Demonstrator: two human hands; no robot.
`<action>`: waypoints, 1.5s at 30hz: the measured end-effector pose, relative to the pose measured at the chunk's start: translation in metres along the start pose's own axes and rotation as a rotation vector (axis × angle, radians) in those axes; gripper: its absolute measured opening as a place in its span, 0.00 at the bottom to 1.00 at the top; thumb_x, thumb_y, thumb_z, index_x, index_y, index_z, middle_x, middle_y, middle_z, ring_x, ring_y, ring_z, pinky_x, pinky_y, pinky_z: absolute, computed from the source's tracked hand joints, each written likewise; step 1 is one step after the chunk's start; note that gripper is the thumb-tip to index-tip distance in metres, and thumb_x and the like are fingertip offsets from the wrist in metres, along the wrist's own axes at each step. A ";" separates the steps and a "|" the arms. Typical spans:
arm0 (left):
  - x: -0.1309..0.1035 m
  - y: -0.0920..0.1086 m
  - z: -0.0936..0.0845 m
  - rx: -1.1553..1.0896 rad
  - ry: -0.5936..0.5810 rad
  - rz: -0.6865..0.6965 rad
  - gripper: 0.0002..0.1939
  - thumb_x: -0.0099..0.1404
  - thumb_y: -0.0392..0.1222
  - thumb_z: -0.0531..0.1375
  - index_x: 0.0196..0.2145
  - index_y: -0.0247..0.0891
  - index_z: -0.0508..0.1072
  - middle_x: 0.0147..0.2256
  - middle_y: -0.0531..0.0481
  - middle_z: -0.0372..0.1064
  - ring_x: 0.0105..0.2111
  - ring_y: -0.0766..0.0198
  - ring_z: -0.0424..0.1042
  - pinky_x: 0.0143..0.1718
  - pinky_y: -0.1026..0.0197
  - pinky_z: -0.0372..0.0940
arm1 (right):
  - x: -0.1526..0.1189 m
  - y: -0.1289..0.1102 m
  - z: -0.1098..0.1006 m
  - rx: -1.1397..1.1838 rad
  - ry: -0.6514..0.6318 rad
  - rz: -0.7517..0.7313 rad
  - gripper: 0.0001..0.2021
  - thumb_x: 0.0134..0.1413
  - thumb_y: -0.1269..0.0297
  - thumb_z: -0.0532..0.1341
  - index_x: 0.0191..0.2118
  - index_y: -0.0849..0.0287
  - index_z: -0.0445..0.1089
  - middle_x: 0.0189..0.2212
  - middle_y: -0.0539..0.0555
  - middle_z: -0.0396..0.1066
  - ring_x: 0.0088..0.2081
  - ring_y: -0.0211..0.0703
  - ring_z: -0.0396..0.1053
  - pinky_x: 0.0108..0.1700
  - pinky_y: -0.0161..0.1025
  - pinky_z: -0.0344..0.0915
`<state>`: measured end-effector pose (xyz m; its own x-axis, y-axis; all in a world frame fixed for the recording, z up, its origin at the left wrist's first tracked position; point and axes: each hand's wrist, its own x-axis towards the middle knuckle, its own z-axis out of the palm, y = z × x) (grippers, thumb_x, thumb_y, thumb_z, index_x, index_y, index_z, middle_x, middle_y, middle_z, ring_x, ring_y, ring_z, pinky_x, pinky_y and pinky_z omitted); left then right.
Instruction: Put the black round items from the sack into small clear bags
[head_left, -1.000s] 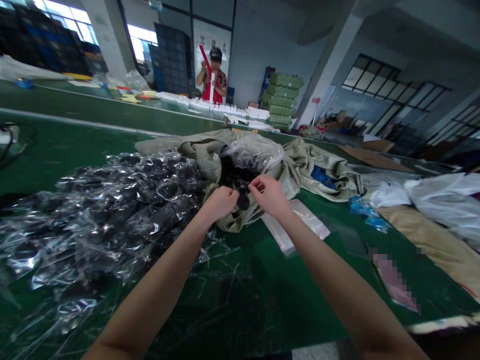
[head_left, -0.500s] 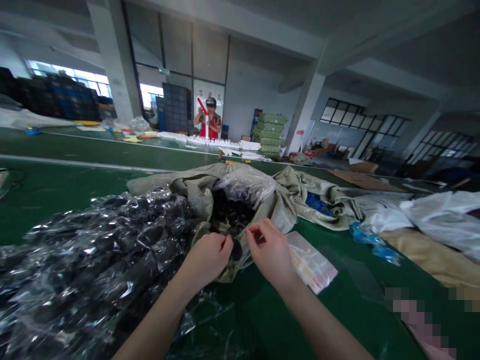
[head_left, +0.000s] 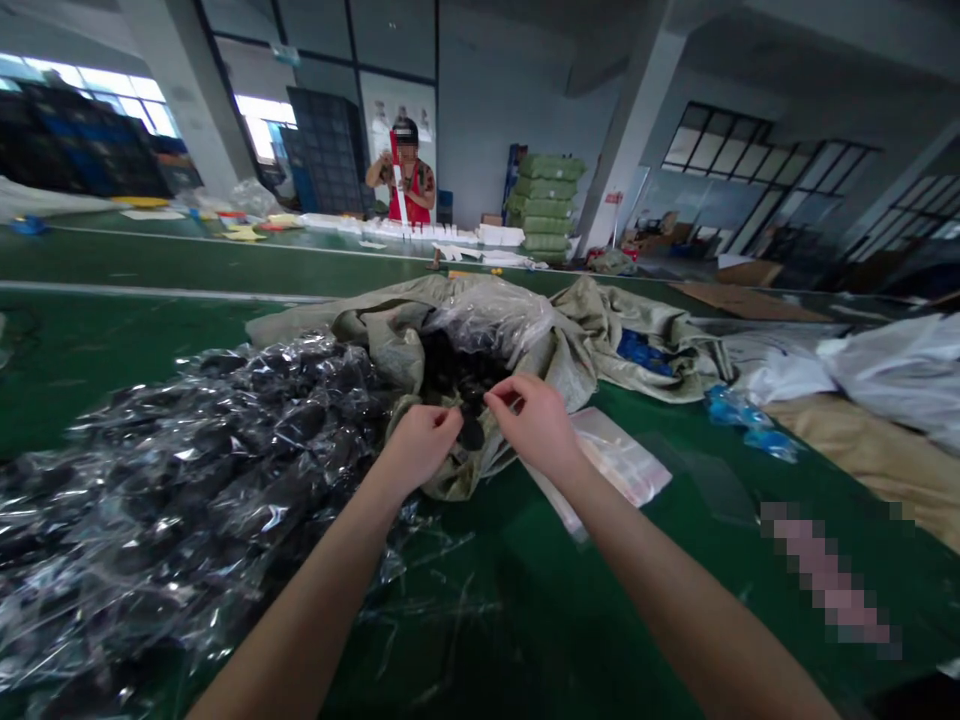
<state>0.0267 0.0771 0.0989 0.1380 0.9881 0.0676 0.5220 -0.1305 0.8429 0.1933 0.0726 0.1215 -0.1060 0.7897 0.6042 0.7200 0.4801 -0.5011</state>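
A small black round piece [head_left: 471,432] hangs at the fingertips of my left hand [head_left: 424,440], whose thumb and fingers are pinched together. Just to its right, my right hand [head_left: 534,415] has thumb and forefinger closed in a pinch; what lies between them, if anything, is too small to make out. Both hands hover over the near edge of an open beige sack [head_left: 450,478]. Inside its mouth lie many dark pieces [head_left: 454,370], partly covered by a clear plastic liner [head_left: 499,315]. Left of my hands spreads a heap of black pieces in clear wrappers [head_left: 262,450].
Clear plastic bags [head_left: 619,455] lie right of my right forearm on the green table [head_left: 480,620]. A second sack [head_left: 697,365] holds blue pieces [head_left: 643,350]. Blue wrapped pieces [head_left: 750,420] and white bags [head_left: 900,370] are farther right. A co-worker [head_left: 409,185] stands across the tables.
The view has tipped down, so everything sits higher in the picture. My hands stay close together over the sack's edge. The co-worker's red and white strip has swung more upright.
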 end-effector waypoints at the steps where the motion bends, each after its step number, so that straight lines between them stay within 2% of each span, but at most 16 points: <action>1: 0.001 0.000 -0.001 -0.028 0.013 -0.009 0.22 0.63 0.51 0.50 0.15 0.39 0.58 0.14 0.56 0.50 0.16 0.70 0.49 0.20 0.63 0.44 | 0.002 0.001 0.000 -0.003 0.006 0.010 0.04 0.55 0.70 0.62 0.29 0.59 0.71 0.28 0.52 0.72 0.31 0.40 0.69 0.36 0.38 0.64; 7: 0.000 0.002 -0.008 -0.083 0.053 -0.003 0.22 0.63 0.50 0.50 0.14 0.39 0.57 0.13 0.56 0.50 0.16 0.70 0.50 0.20 0.63 0.44 | 0.012 0.001 0.001 0.013 -0.031 0.009 0.04 0.53 0.67 0.64 0.28 0.59 0.73 0.28 0.51 0.75 0.31 0.40 0.70 0.36 0.37 0.64; 14: 0.003 -0.004 -0.006 -0.069 0.055 0.012 0.22 0.63 0.51 0.50 0.15 0.39 0.58 0.13 0.56 0.51 0.16 0.70 0.51 0.20 0.63 0.45 | 0.026 -0.007 -0.001 -0.006 -0.094 0.008 0.05 0.53 0.67 0.64 0.28 0.59 0.75 0.27 0.51 0.76 0.30 0.40 0.71 0.37 0.38 0.65; 20: 0.002 -0.001 -0.010 -0.071 0.072 0.002 0.21 0.62 0.48 0.51 0.14 0.38 0.58 0.13 0.56 0.51 0.16 0.70 0.51 0.21 0.64 0.46 | 0.026 -0.006 -0.001 0.024 -0.125 0.086 0.05 0.52 0.67 0.64 0.28 0.59 0.75 0.27 0.51 0.77 0.29 0.40 0.72 0.35 0.38 0.65; 28: -0.001 0.004 -0.011 -0.104 0.057 -0.011 0.20 0.62 0.46 0.51 0.14 0.38 0.58 0.14 0.56 0.51 0.16 0.70 0.51 0.21 0.64 0.45 | 0.027 -0.007 0.001 0.013 -0.129 0.093 0.05 0.52 0.67 0.63 0.28 0.59 0.73 0.27 0.51 0.76 0.30 0.40 0.73 0.38 0.38 0.67; 31: -0.003 0.006 -0.014 -0.013 0.014 -0.001 0.21 0.62 0.45 0.50 0.14 0.38 0.60 0.13 0.55 0.54 0.16 0.69 0.54 0.22 0.63 0.48 | 0.025 -0.008 0.002 0.044 -0.133 0.123 0.04 0.52 0.67 0.62 0.28 0.58 0.72 0.27 0.50 0.75 0.30 0.40 0.73 0.37 0.37 0.67; 34: -0.008 0.011 -0.018 0.175 -0.051 0.032 0.24 0.64 0.48 0.49 0.13 0.38 0.62 0.13 0.53 0.56 0.17 0.67 0.57 0.24 0.61 0.49 | 0.022 -0.010 0.004 0.069 -0.132 0.121 0.04 0.53 0.67 0.61 0.28 0.58 0.70 0.27 0.50 0.75 0.30 0.40 0.73 0.37 0.37 0.67; 35: -0.011 0.013 -0.020 0.251 -0.055 0.042 0.25 0.64 0.50 0.50 0.13 0.38 0.62 0.13 0.51 0.57 0.17 0.66 0.58 0.24 0.61 0.49 | 0.021 -0.011 0.005 0.069 -0.134 0.109 0.04 0.53 0.67 0.61 0.28 0.58 0.70 0.27 0.50 0.75 0.30 0.40 0.73 0.38 0.37 0.67; 37: -0.016 0.015 -0.024 0.390 0.010 0.052 0.26 0.63 0.57 0.52 0.14 0.38 0.65 0.16 0.49 0.62 0.19 0.63 0.61 0.25 0.60 0.50 | 0.019 -0.014 0.005 0.053 -0.132 0.077 0.04 0.53 0.68 0.60 0.29 0.58 0.70 0.28 0.50 0.74 0.31 0.40 0.73 0.38 0.37 0.67; 39: -0.020 0.015 -0.028 0.467 0.130 0.082 0.23 0.60 0.60 0.56 0.21 0.37 0.71 0.21 0.47 0.67 0.23 0.61 0.64 0.26 0.60 0.51 | 0.016 -0.017 0.004 0.027 -0.130 0.043 0.04 0.52 0.68 0.61 0.28 0.59 0.70 0.27 0.51 0.74 0.31 0.40 0.72 0.38 0.37 0.66; 41: -0.021 0.013 -0.031 0.466 0.219 0.172 0.19 0.59 0.57 0.59 0.31 0.36 0.74 0.29 0.45 0.72 0.28 0.59 0.67 0.29 0.61 0.55 | 0.012 -0.020 0.001 0.023 -0.148 0.012 0.04 0.52 0.69 0.61 0.28 0.59 0.70 0.27 0.51 0.74 0.30 0.39 0.71 0.38 0.38 0.66; 43: -0.020 0.009 -0.034 0.389 0.199 0.321 0.15 0.60 0.51 0.60 0.36 0.37 0.75 0.35 0.45 0.74 0.33 0.58 0.69 0.33 0.61 0.59 | 0.009 -0.020 -0.002 0.070 -0.188 -0.004 0.04 0.52 0.69 0.61 0.28 0.59 0.70 0.28 0.51 0.74 0.30 0.39 0.71 0.37 0.37 0.66; 45: -0.016 0.006 -0.035 0.286 0.110 0.430 0.12 0.61 0.47 0.58 0.36 0.37 0.76 0.36 0.46 0.75 0.35 0.59 0.70 0.37 0.62 0.61 | 0.008 -0.017 -0.004 0.153 -0.233 0.006 0.03 0.52 0.68 0.62 0.29 0.59 0.70 0.28 0.51 0.75 0.31 0.39 0.72 0.37 0.37 0.67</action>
<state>-0.0021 0.0630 0.1214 0.3090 0.8414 0.4434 0.6488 -0.5274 0.5486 0.1826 0.0692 0.1370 -0.2693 0.8509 0.4511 0.6109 0.5130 -0.6030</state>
